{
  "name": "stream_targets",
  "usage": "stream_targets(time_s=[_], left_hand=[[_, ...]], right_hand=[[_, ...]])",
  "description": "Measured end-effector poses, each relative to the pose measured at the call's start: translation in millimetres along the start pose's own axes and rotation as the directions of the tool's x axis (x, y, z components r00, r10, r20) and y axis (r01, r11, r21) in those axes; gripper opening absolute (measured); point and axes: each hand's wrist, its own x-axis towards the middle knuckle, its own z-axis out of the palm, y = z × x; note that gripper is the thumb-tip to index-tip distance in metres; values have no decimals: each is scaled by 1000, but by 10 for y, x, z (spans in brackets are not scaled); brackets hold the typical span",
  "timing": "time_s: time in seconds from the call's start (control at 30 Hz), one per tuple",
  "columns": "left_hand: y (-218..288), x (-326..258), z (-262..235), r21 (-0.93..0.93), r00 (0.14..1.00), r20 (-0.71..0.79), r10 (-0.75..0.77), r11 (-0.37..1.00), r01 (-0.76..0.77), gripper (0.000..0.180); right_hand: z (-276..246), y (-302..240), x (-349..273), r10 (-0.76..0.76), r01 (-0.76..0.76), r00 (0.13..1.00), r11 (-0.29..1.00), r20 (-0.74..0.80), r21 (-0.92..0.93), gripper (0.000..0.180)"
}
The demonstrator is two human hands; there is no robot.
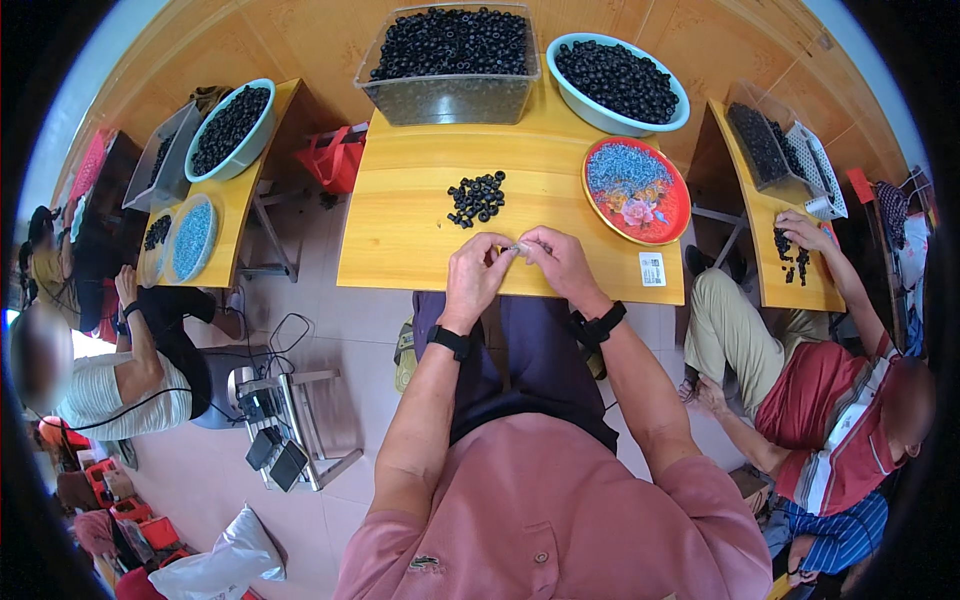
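My left hand (pixel 477 274) and my right hand (pixel 562 264) meet over the front edge of the yellow wooden table (pixel 400 205). Both are closed in a pinch, fingertips touching around a tiny greyish piece (pixel 517 249) too small to name. Just beyond them lies a loose pile of small black ring-like parts (pixel 477 198). To the right, a red flower-patterned tray (pixel 652 232) holds a heap of small bluish pieces (pixel 628 167).
A clear bin (pixel 450 100) and a pale blue basin (pixel 612 122), both full of black parts, stand at the table's back. A white label (pixel 652 269) lies front right. Co-workers sit at the left table (pixel 227 215) and right table (pixel 790 285). A metal stool (pixel 300 430) stands left.
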Motion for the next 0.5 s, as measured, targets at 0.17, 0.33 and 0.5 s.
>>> stream_targets(time_s=[0.17, 0.33, 0.5], left_hand=[[45, 12, -7, -7, 999, 18, 41, 999, -41, 17], [113, 16, -22, 6, 995, 46, 86, 996, -86, 17], [6, 14, -1, 6, 987, 11, 163, 987, -163, 15]], right_hand=[[-3, 16, -3, 19, -18, 1000, 994, -4, 106, 18], [-7, 17, -3, -8, 8, 1000, 996, -3, 87, 18], [-8, 23, 5, -1, 1, 1000, 997, 4, 82, 19]])
